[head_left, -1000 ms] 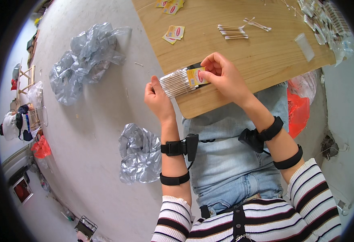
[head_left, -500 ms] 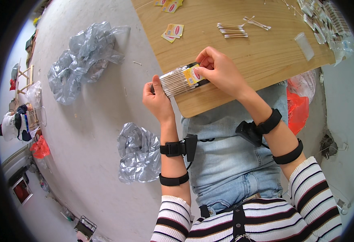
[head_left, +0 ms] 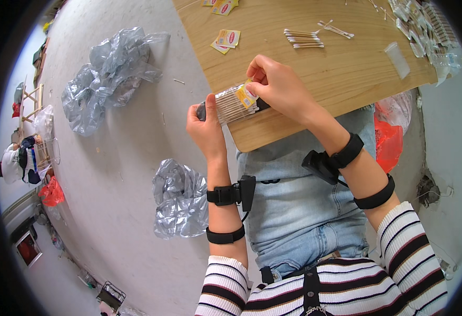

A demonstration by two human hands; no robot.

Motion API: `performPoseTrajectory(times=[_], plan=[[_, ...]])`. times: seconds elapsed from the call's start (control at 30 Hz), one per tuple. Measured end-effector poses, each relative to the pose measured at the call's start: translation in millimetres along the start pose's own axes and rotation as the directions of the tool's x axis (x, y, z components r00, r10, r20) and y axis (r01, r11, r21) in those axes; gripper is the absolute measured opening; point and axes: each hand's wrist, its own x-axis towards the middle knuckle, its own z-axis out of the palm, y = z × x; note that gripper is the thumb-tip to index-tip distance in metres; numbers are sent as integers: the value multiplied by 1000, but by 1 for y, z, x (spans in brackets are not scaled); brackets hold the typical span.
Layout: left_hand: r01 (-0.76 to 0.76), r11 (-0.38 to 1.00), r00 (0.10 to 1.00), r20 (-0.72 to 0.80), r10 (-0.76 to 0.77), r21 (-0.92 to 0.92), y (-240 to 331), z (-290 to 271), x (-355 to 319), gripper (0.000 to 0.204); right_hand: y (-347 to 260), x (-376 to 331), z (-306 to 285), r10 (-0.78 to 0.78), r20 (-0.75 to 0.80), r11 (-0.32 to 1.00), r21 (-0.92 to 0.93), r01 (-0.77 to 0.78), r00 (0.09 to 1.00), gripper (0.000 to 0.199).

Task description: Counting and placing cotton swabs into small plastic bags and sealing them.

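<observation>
A clear packet of cotton swabs lies across the near corner of a wooden table. My left hand grips the packet's left end. My right hand pinches a small yellow and red label against the packet's right part. Further back on the table lie a loose bundle of cotton swabs and two more yellow labels.
Crumpled clear plastic bags lie on the grey floor, one at the left and one beside my left forearm. More packed swab packets pile at the table's far right. A red bag sits under the table's right edge.
Both hands and the swab packet have shifted slightly up and left along the table's corner. My right fingers have moved onto the label.
</observation>
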Motion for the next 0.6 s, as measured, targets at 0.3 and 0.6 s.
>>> performPoseTrajectory(times=[0.3,0.6], plan=[[-81,996,997,-6,81,30,-8,-2,4,43,1,-7,12,-13,-35,1000,-8,12,999,20],[-23,999,1000,0,23,-32,-1,-2,0,45,4,-7,10,6,-31,1000,-17,-6,1000,20]])
